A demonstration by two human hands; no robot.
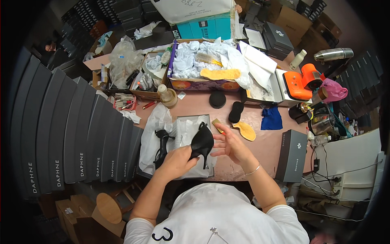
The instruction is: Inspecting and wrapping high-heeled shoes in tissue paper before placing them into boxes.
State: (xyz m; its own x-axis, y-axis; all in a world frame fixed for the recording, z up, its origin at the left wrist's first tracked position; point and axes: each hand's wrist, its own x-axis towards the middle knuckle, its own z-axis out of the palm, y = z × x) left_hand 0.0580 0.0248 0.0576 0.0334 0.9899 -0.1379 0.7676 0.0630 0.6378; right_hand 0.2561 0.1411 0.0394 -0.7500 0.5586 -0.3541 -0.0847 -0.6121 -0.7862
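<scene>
A black high-heeled shoe [202,139] is held in my left hand [177,162], its heel pointing down toward me. My fingers wrap around one side of it. Beside the shoe, my right hand [230,144] is open with its fingers spread, and it wears a thin bracelet. Under the held shoe sits a grey shoebox [211,167] lined with white tissue paper [152,129]. The matching black shoe [163,147] lies on the paper at the left of the box. Just beyond my right fingertips are a small yellowish block [217,124] and a yellow insole-shaped pad [245,131].
Tall stacks of dark shoeboxes [67,134] line the left. At the back stands a purple carton [195,84] of crumpled paper with a brush on top. To the right are a blue cloth [271,118], an orange device [297,84] and a closed grey shoebox [291,156].
</scene>
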